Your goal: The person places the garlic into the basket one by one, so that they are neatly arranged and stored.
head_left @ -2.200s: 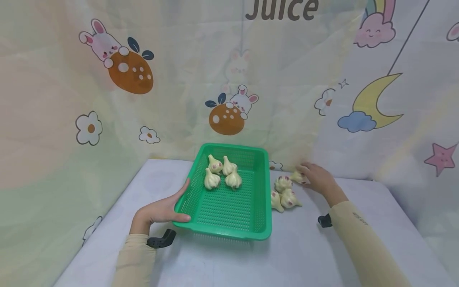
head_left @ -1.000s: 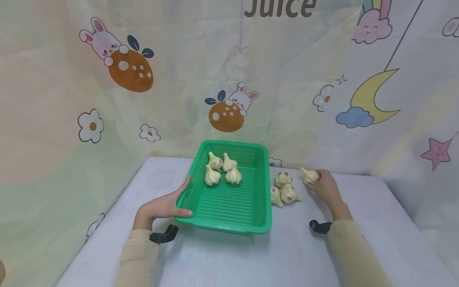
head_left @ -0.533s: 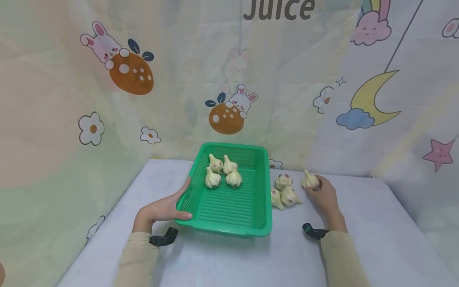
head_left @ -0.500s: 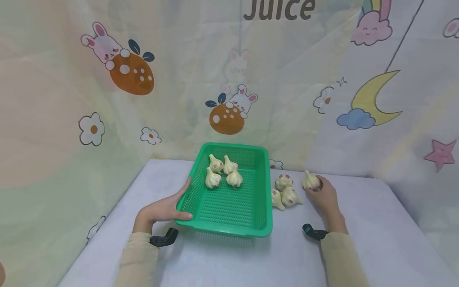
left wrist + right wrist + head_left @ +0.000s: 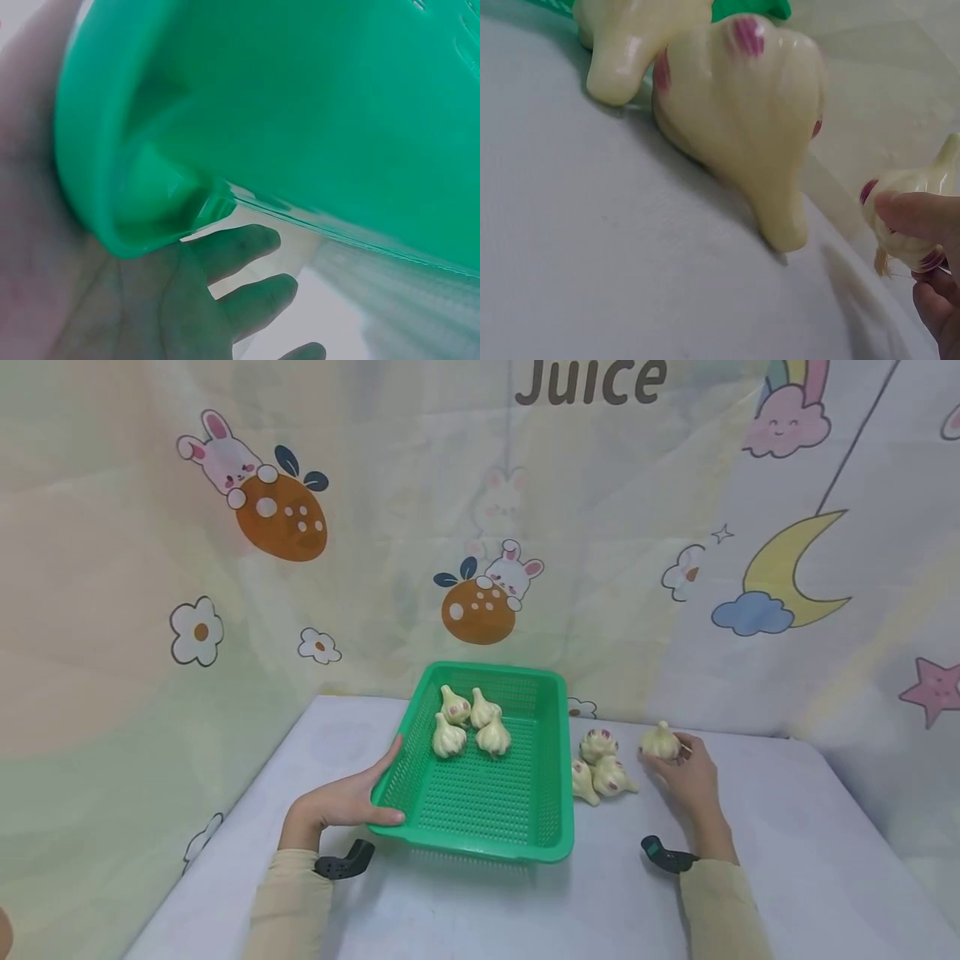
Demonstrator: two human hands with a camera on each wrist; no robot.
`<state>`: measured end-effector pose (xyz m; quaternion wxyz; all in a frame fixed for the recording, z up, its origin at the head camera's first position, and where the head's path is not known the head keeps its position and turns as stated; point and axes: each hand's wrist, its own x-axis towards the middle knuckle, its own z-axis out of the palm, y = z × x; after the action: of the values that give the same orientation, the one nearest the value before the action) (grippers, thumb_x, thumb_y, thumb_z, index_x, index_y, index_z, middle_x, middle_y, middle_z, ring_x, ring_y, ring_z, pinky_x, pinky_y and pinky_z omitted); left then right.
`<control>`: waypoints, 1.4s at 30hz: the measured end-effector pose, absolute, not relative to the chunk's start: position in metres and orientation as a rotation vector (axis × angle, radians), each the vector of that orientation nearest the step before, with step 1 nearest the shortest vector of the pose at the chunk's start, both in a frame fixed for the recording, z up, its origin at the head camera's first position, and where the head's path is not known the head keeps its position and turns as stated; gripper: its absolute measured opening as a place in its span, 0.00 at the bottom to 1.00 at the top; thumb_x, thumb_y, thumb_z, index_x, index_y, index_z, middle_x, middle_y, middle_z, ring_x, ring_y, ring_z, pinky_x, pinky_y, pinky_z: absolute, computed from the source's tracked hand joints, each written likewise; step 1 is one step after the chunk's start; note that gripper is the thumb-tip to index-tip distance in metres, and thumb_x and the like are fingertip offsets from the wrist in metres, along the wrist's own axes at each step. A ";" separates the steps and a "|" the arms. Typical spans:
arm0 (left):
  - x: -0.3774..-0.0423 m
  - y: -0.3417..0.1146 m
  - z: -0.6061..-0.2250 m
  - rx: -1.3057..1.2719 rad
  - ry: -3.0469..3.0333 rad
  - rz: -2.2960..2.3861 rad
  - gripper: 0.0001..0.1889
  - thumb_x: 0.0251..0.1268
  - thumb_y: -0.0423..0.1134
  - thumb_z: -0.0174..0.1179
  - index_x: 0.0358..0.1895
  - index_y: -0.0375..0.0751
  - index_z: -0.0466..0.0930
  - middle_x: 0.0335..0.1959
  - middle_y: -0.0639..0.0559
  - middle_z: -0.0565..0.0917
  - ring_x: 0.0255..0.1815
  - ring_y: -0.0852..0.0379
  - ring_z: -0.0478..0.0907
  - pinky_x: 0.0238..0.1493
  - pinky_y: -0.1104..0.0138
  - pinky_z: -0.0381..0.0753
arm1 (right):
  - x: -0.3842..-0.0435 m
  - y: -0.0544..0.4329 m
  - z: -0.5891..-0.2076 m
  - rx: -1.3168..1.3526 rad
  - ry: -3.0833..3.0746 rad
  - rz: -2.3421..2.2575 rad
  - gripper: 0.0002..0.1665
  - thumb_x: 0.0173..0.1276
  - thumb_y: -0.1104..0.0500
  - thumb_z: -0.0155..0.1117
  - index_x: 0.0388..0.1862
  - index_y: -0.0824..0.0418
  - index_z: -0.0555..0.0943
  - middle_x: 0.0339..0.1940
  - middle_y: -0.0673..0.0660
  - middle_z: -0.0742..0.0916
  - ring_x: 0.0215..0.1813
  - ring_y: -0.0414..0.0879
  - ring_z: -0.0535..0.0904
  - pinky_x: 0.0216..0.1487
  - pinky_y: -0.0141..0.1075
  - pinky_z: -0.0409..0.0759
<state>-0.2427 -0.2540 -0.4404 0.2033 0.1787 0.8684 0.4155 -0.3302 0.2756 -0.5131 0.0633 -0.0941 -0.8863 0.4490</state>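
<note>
My left hand grips the near-left corner of a green plastic basket, the rim lying against its palm in the left wrist view. Inside the basket, toward the back left, sit several garlic bulbs. At the back right of the table, my right hand pinches another garlic bulb between thumb and fingers, its stem pointing up. Roots and purple patches show on this held garlic bulb in the right wrist view. Between basket and right hand, several more garlic bulbs lie clustered on the table.
The table has a white covering. Behind it hangs a printed cloth with rabbits, flowers and a moon. The loose bulbs lie close against the basket's right side.
The right hand has taken a garlic bulb away from the back of the cluster, moved it right and turned its stem upward. The left hand and basket stay nearly in place.
</note>
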 end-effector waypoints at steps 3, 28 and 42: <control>-0.241 -0.254 -0.439 0.500 2.419 1.160 0.63 0.53 0.53 0.68 0.75 0.56 0.20 0.78 0.44 0.34 0.77 0.45 0.41 0.70 0.47 0.53 | -0.326 0.273 -0.505 -0.278 -2.621 1.384 0.51 0.62 0.42 0.65 0.73 0.67 0.53 0.71 0.73 0.63 0.70 0.68 0.60 0.67 0.55 0.64; -0.237 -0.257 -0.430 0.568 2.382 1.125 0.65 0.54 0.54 0.67 0.73 0.48 0.14 0.77 0.40 0.28 0.76 0.42 0.43 0.68 0.49 0.58 | -0.297 0.216 -0.422 -0.049 -2.397 1.662 0.51 0.64 0.51 0.66 0.76 0.61 0.47 0.72 0.65 0.63 0.71 0.60 0.63 0.67 0.50 0.66; -0.237 -0.254 -0.430 0.553 2.390 1.146 0.68 0.50 0.56 0.69 0.72 0.49 0.13 0.77 0.38 0.32 0.76 0.41 0.44 0.69 0.47 0.56 | -0.271 0.159 -0.394 0.314 -2.514 1.390 0.43 0.62 0.47 0.67 0.70 0.64 0.64 0.64 0.65 0.72 0.63 0.63 0.73 0.55 0.44 0.76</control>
<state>-0.2370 -0.2543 -0.4302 0.2153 0.1994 0.8621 0.4132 -0.2708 0.1587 -0.3935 0.1255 0.1080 -0.8631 0.4772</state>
